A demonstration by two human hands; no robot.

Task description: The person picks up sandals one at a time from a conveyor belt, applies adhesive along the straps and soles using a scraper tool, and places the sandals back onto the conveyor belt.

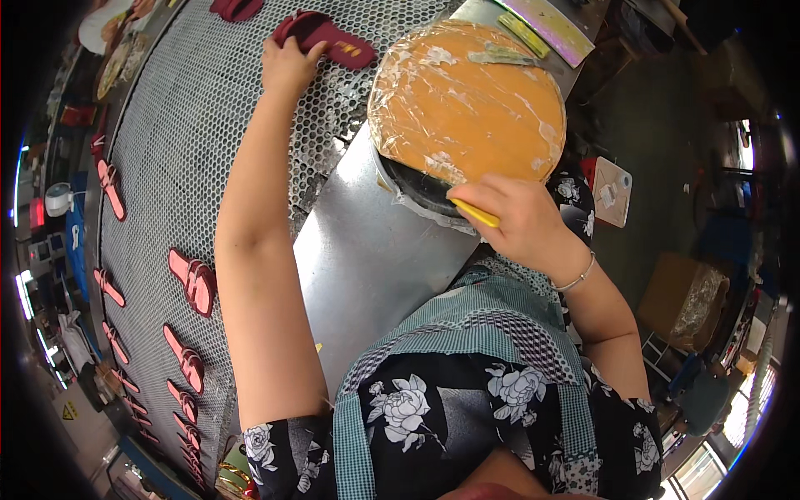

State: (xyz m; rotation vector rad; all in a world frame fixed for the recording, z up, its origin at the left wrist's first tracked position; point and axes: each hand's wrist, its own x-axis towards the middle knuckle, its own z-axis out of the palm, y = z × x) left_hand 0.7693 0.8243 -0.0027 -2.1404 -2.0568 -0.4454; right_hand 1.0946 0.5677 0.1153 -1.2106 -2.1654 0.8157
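Note:
My left hand (287,68) reaches far forward, fingers and thumb closed around one end of a dark red slide sandal (348,48) on the metal mesh belt. In front of me, my right hand (523,218) grips a slim tool by its yellow handle (477,213). The tool's far end is hidden at the mouth of a dark round tub (417,185). An orange round board (467,108), wrapped in clear film and smeared with whitish residue, covers most of that tub. A flat, residue-coated strip (504,57) lies on the board.
Several pinkish-red sandals (193,283) stand in rows along the mesh belt (158,175) to my left. Another dark red sandal (237,8) is at the far edge. A bare metal ledge (350,242) borders the belt. On my right are a white-and-red container (612,192) and a cardboard box (685,300).

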